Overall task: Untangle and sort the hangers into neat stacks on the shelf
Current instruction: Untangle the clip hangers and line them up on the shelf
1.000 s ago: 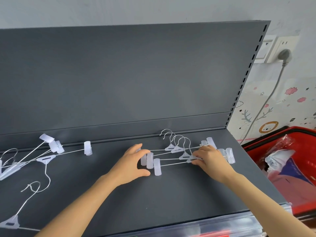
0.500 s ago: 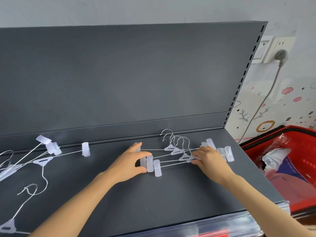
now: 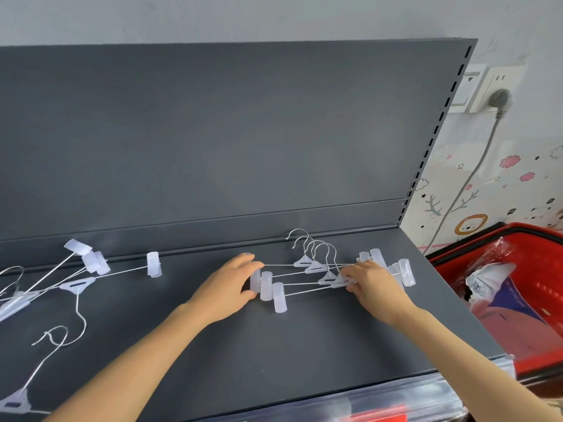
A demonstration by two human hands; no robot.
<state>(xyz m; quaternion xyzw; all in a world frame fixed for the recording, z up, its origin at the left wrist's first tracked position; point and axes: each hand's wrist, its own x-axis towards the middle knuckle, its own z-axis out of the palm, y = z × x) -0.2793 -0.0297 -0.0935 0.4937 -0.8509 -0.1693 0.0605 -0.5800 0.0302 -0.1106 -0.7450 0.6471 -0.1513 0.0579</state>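
Where hands (image 3: 227, 289) meet: fanned wire clip-hangers (image 3: 316, 274).

This looks like a small shop. A dark grey metal shelf (image 3: 274, 345) has a tall back panel (image 3: 213, 132) with slots down its edge, like store shelves. A red shopping basket (image 3: 518, 269) sits beside it. Clip hangers (image 3: 316, 269) for clothes lie on the shelf. The wall (image 3: 502, 184) has cartoon stickers.

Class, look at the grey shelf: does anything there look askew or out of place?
Yes. At the left end of the dark grey metal shelf, a heap of white clip hangers with wire hooks lies crossed at odd angles. The set between the left hand and right hand lies roughly parallel.
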